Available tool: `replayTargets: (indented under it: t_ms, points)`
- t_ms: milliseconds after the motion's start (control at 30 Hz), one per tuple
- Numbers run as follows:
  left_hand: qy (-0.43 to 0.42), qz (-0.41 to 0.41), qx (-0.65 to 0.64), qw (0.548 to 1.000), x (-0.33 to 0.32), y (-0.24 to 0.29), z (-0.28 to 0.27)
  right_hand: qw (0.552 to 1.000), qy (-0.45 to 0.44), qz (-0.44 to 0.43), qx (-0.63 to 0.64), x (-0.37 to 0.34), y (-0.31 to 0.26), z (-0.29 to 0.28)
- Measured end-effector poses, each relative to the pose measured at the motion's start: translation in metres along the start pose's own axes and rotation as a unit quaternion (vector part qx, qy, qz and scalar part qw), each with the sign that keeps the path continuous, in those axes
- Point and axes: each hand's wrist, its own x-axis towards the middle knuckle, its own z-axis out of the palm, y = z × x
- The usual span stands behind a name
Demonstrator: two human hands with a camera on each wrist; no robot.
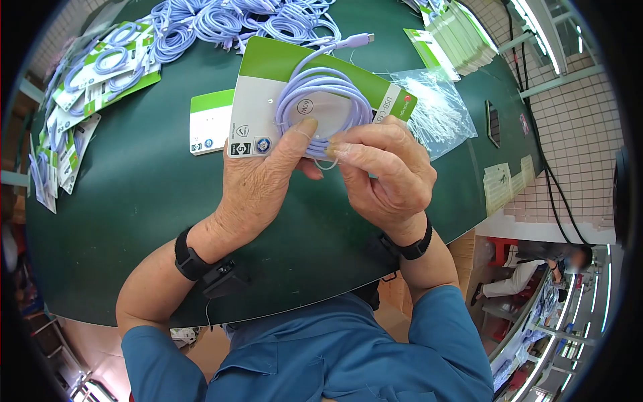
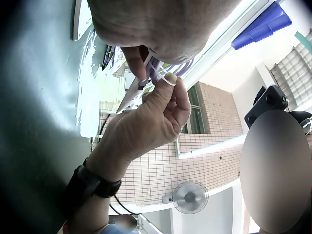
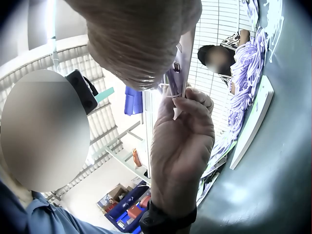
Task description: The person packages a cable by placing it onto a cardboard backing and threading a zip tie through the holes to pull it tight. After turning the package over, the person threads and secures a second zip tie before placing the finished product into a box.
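In the head view my left hand grips a green and white packaging card by its lower edge, its thumb pressing on a coiled lilac USB cable that lies against the card. One cable plug sticks out past the card's top edge. My right hand pinches a thin white tie at the bottom of the coil. From the left wrist, the white tie shows as a small loop at the right hand's thumb and fingertips. Behind the card, most left fingers are hidden.
A stack of cards lies just behind the left hand. Lilac cables are heaped at the back, with cabled cards at the left. At the right are a bag of white ties, stacked cards and a phone.
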Motion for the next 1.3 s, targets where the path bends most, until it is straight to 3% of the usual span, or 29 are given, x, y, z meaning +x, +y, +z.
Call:
replayTargets:
  t_ms: [433,667,1300]
  points:
    - [0.01,0.007,0.008,1.0,0.001,0.001,-0.001,1.0,-0.001,-0.01,0.011,0.002,-0.004,0.001]
    - [0.019,0.025,0.015,0.999,0.001,0.001,0.001,0.996,-0.048,-0.047,-0.064,0.001,-0.011,-0.006]
    - [0.018,0.014,0.025,0.999,-0.001,0.003,0.001,0.998,-0.036,-0.033,-0.033,0.002,-0.01,-0.002]
